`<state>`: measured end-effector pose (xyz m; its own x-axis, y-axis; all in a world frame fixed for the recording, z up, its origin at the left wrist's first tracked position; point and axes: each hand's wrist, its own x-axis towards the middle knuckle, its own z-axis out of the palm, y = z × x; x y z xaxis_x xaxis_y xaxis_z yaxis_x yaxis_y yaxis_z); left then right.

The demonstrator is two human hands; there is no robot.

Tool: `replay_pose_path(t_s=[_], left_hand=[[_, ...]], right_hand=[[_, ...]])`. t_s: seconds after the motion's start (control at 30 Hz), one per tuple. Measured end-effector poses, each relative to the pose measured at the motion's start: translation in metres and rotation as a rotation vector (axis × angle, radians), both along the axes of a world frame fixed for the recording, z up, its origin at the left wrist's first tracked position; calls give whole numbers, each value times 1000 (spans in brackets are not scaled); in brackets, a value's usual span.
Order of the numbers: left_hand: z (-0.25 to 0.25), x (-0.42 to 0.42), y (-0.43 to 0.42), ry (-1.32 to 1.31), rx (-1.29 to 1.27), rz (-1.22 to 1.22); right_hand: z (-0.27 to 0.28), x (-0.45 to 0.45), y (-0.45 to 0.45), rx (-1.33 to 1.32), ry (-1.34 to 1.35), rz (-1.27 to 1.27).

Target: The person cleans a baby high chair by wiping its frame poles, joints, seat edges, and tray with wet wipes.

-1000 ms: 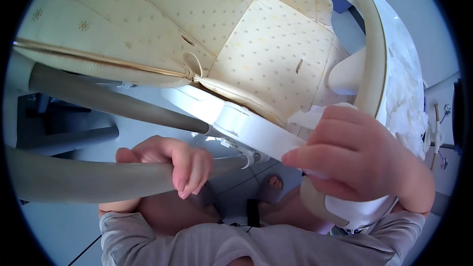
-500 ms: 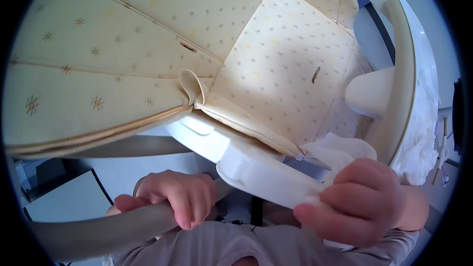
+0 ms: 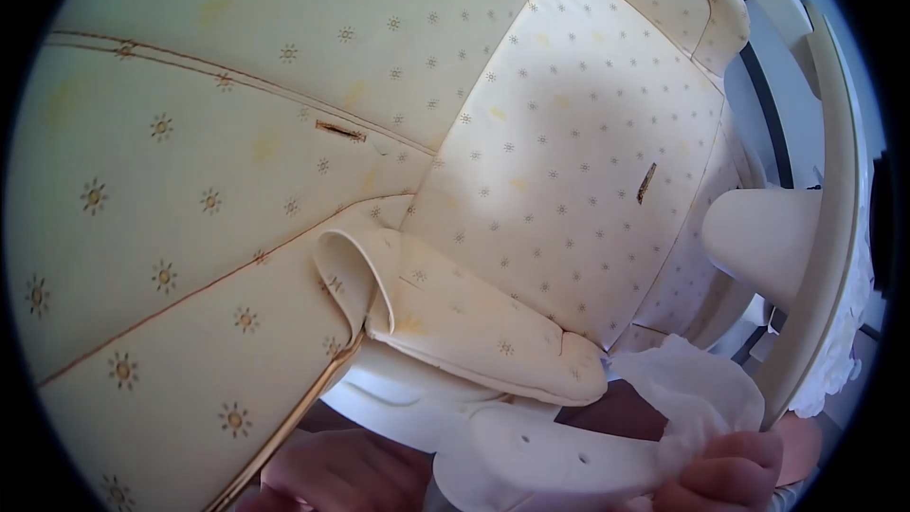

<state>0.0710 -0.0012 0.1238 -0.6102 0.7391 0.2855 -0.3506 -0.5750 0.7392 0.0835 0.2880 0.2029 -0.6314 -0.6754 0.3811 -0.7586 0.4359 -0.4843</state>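
Note:
My right hand (image 3: 728, 474) is closed on a thin, crumpled white wipe (image 3: 697, 389), with its fingers at the end of the white plastic armrest (image 3: 559, 460). The wipe stands up from the hand beside the corner of the padded seat cover (image 3: 569, 161). My left hand (image 3: 351, 466) is low in the view, below the edge of the cover; its fingers are mostly out of sight. The cover looks like that of a child's high chair: cream, printed with small suns, slit in places and stained yellow. A folded flap (image 3: 346, 265) sticks up near the armrest.
A curved cream plastic rim (image 3: 834, 199) runs down the right side, with a rounded white post (image 3: 763, 237) projecting inward. Beyond the rim lies a heap of white crumpled material (image 3: 834, 360). The wide padded panel (image 3: 190, 171) fills the left.
The view has moved closer to the seat, and the chair fills more of it. Both hands now sit lower in the view. The bar under my left hand has gone out of sight.

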Motion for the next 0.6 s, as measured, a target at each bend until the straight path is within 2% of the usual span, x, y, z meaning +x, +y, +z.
replay_pose_path(t_s=[0.13, 0.27, 0.33, 0.37, 0.47, 0.6], left_hand=[[-4, -7, 1, -15, 39, -113], [-7, 10, -5, -52, 54, -89], [-1, -2, -9, -28, 39, -204], [-11, 18, 0, 29, 85, 138], [-35, 15, 9, 234, 253, 52], [-53, 22, 11, 269, 300, 82]], right_hand=[[-2, 3, 1, 12, -2, -42], [-2, 5, 2, 22, 48, -43], [-9, 4, 2, -11, 99, -34], [-12, 4, 2, -27, 135, -31], [-11, 4, 3, -28, 182, -16], [-3, 1, 7, 27, 120, 21]])
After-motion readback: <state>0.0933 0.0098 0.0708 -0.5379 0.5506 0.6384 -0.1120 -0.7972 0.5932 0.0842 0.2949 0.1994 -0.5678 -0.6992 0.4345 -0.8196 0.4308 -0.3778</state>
